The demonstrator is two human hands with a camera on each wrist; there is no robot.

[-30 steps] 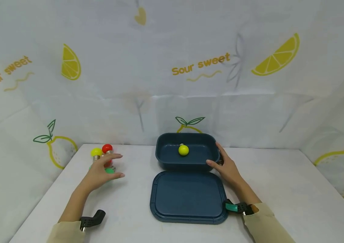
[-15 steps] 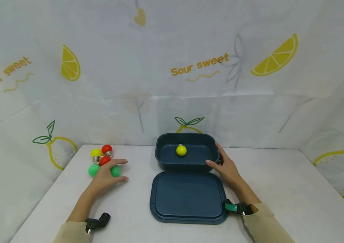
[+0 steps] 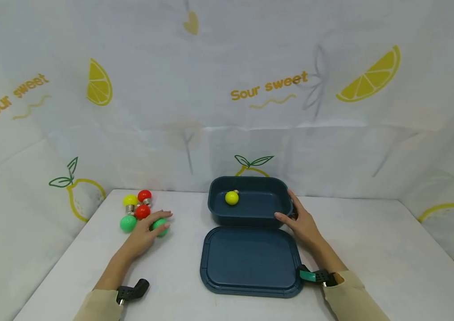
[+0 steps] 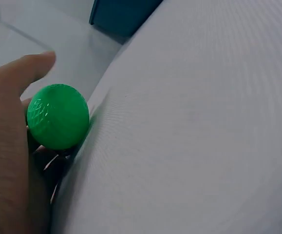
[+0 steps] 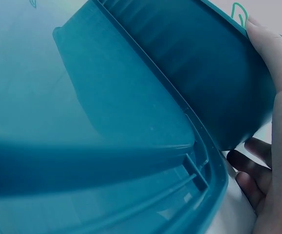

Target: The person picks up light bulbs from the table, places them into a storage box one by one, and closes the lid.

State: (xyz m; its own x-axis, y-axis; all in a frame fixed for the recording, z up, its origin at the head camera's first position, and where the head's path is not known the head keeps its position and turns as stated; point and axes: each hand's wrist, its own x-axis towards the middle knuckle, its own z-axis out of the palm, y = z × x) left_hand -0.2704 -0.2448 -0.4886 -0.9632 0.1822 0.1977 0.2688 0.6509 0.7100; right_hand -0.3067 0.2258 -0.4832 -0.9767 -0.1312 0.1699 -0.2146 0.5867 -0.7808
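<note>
Left of the container (image 3: 251, 220), the left grip (image 3: 143, 236) sits about a green ball (image 3: 161, 228) at the worktop (image 3: 355, 240); I cannot tell whether it pinches firmly, and a slack thumb could let so round a thing roll off. The right grip (image 3: 302, 226) pinches the container's right end; uneven pressure could tip it, rolling the yellow bulb (image 3: 232, 198) inside.

Beige slvs (image 3: 99, 306); blk wrist straps (image 3: 132, 292), R w/ green strip (image 3: 308, 276).
</note>
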